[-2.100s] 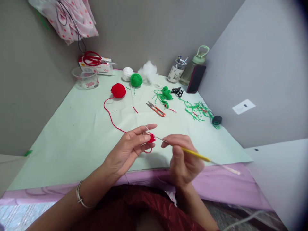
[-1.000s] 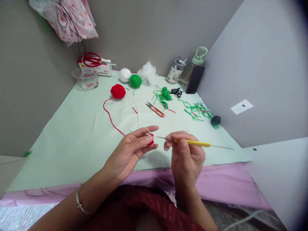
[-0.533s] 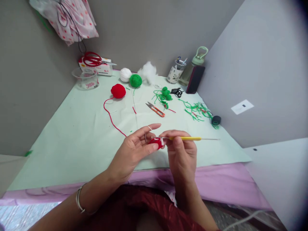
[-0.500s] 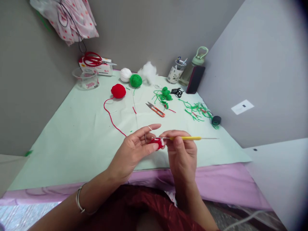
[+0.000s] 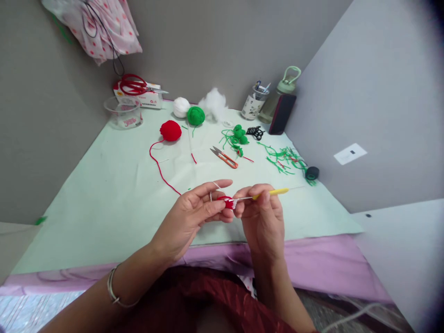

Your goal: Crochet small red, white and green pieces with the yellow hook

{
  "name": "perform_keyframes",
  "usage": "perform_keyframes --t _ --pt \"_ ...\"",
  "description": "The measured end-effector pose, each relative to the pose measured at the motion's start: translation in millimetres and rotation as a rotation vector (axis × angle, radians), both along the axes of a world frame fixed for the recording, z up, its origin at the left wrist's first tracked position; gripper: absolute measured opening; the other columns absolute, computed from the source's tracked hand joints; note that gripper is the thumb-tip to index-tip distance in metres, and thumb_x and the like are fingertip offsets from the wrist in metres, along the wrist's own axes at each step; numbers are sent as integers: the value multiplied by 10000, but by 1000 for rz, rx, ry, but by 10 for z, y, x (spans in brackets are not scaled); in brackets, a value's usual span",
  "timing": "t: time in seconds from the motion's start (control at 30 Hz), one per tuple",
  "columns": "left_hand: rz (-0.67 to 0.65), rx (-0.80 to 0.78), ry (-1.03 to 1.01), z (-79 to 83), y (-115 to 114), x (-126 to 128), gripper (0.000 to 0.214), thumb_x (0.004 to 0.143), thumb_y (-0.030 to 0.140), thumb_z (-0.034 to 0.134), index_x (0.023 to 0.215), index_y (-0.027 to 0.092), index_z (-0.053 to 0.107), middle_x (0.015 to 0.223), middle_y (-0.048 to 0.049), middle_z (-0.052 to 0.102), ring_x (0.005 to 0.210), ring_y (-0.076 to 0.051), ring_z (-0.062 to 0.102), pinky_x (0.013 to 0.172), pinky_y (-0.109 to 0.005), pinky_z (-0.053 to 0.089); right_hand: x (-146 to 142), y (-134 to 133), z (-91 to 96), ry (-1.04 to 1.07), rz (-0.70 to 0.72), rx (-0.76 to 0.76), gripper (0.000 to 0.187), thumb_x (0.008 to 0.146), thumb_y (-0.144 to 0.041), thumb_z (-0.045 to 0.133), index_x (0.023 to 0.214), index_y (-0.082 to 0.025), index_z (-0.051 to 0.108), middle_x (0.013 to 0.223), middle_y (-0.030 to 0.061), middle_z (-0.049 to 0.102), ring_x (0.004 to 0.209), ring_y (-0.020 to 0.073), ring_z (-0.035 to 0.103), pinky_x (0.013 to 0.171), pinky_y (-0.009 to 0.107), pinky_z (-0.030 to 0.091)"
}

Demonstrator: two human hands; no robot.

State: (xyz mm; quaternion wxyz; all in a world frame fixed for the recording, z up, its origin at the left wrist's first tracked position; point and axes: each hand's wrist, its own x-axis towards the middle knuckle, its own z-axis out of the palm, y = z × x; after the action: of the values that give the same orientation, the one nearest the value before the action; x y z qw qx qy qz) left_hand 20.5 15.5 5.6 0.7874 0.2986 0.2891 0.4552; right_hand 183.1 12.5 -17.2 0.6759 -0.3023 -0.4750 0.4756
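Note:
My left hand (image 5: 189, 213) pinches a small red and white crochet piece (image 5: 227, 202) between thumb and fingers. White yarn (image 5: 217, 185) runs over its raised index finger. A crochet hook with a yellow handle (image 5: 275, 193) is gripped in my right hand (image 5: 264, 215), and its metal tip reaches the white edge of the piece. From near my left hand a red strand leads back to a red yarn ball (image 5: 170, 131). How the hook's tip sits in the stitches is too small to tell.
Orange thread snips (image 5: 225, 157) lie beyond my hands. Behind them are a green yarn ball (image 5: 196, 116), a white yarn ball (image 5: 181, 107), stuffing (image 5: 213, 105) and green crochet pieces (image 5: 239, 134). Green scraps (image 5: 286, 159), a phone (image 5: 282, 114) and a bottle (image 5: 277, 99) are at right.
The hook has tilted, its handle end rising, and its tip has shifted right to the piece's white edge. My left fingers have turned the piece slightly.

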Motion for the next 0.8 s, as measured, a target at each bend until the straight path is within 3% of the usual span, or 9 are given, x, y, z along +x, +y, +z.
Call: perform_keyframes --t 0.23,0.57,0.7,0.8 --pt "45 53 97 3 -12 -15 335 854 264 859 1186 245 819 860 8 691 738 -130 686 810 -315 578 67 -80 -1 -229 -152 148 198 1064 -340 556 956 -223 675 890 50 804 664 168 720 605 326 604" --pt "107 150 177 -45 -13 -10 375 835 242 878 1198 302 810 833 41 650 752 -110 670 798 -267 561 93 -186 0 -629 -338 443 210 1062 -209 538 1136 -261 728 984 57 818 855 212 769 727 383 645" --pt "138 136 162 -26 -26 -6 444 814 212 894 1236 309 800 838 37 665 794 -94 626 795 -214 528 97 -224 -92 -930 -457 602 360 1008 -151 615 1315 -319 700 1137 63 804 934 218 777 743 356 662" --pt "37 4 21 -28 -15 1 474 802 247 907 1261 272 792 787 30 666 764 -89 607 774 -205 522 70 -240 -172 -1122 -571 665 520 938 -67 684 1379 -343 689 1185 67 775 1009 235 769 791 344 668"
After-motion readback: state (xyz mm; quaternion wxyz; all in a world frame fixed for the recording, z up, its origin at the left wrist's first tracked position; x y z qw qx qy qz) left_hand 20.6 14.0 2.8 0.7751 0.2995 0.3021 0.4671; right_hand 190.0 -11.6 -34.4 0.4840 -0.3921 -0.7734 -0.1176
